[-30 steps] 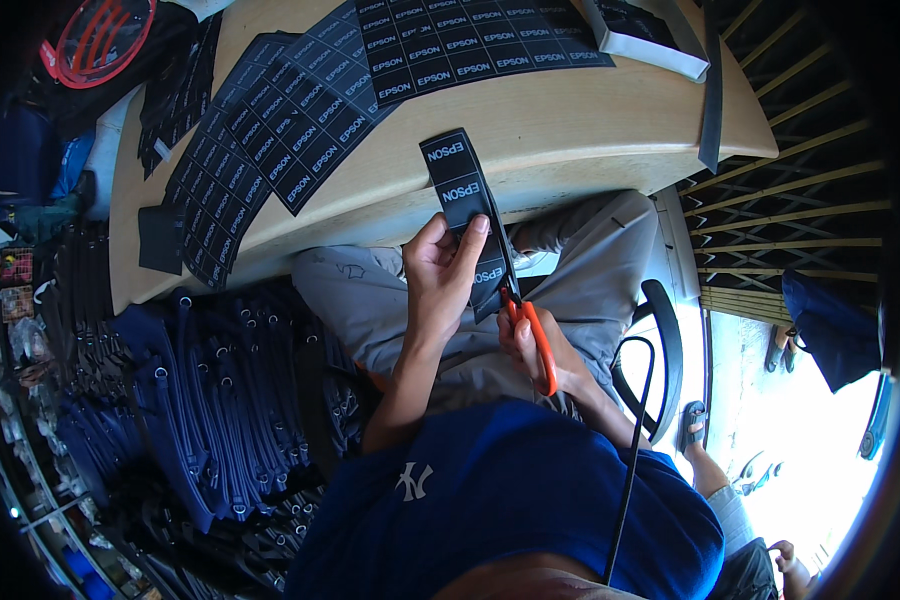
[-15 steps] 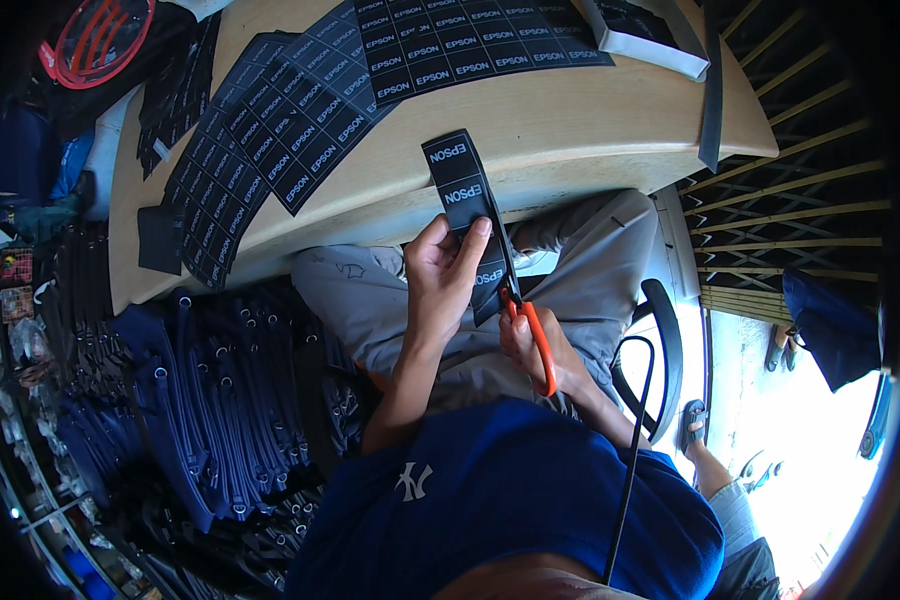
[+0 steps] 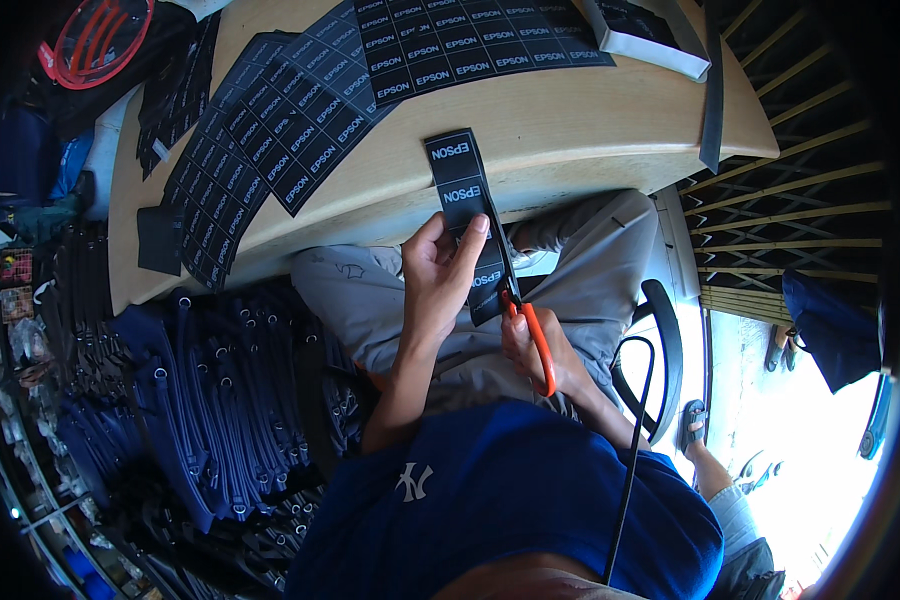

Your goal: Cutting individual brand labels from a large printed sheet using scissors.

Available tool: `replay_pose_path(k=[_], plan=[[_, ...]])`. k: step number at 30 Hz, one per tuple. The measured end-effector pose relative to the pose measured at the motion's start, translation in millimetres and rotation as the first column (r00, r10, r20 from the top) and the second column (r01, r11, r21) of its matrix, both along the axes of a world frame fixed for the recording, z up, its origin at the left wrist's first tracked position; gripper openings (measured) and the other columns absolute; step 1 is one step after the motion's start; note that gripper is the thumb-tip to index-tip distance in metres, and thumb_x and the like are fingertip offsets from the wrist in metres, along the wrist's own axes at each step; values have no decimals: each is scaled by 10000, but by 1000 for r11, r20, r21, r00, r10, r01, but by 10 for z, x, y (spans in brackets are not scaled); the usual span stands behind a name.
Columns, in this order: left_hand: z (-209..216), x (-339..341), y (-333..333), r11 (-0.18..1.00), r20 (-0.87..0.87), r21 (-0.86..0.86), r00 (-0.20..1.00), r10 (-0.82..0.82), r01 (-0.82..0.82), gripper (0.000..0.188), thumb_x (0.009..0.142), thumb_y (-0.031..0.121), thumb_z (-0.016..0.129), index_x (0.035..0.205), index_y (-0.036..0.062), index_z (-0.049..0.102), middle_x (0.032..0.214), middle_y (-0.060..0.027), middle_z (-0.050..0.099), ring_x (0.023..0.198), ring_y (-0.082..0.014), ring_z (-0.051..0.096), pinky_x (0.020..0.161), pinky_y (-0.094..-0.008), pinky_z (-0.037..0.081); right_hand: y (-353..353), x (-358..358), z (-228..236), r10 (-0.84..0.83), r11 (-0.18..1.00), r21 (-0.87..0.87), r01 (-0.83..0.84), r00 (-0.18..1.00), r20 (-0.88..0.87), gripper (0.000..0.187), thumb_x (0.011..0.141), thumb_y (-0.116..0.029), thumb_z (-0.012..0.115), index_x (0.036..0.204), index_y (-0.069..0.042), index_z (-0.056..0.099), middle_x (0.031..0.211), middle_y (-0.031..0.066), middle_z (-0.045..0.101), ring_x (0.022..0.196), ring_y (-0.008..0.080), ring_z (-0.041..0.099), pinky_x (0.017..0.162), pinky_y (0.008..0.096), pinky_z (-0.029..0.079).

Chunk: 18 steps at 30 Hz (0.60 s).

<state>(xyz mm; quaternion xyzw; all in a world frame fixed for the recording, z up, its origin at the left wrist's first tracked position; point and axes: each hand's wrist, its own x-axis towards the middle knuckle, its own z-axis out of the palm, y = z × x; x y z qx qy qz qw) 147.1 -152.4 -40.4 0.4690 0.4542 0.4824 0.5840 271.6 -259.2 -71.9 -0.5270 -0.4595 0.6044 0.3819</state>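
Wearing a deep blue T-shirt [image 3: 510,470], hanging loose and wide over the chest, creasing lightly and dimming into shadow toward the lower edge. Displaying a small pale emblem [image 3: 413,482] of interlaced letters on the left of the chest. Showing bare hands, left hand [image 3: 443,262] and right hand [image 3: 562,358] alike, with forearms also going uncovered. Wearing grey trousers [image 3: 360,312], folding softly along both legs, bearing a dark outlined mark [image 3: 351,270] near the left knee and a short dark streak [image 3: 619,213] on the right. Trailing a thin black cable [image 3: 627,490] across the shirt's right side, curving into a hook at the far end.
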Motion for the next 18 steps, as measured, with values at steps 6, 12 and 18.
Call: replay_pose_path(k=[6,12,18], plan=[[27,-13,61,999,33,-13,998,47,-47,165,908,144,612,803,22,572,688,55,525,602,14,403,526,-163,303,18,-3,99,23,1000,21,-24,1000,17,445,959,-353,460,726,26,467,564,110,414,524,186,377,522,366,355],[-27,14,25,999,23,38,999,33,-34,141,910,111,602,812,14,572,696,44,549,610,21,418,529,-156,324,-1,16,25,70,997,22,-70,997,-28,413,967,-354,411,799,17,478,618,112,441,565,204,417,563,358,378],[-20,22,-19,999,65,17,997,32,-33,134,908,105,603,825,3,576,714,23,579,634,16,461,555,-154,365,14,38,26,81,995,55,-80,997,-11,430,968,-389,380,825,6,472,649,107,444,594,219,431,589,354,387]])
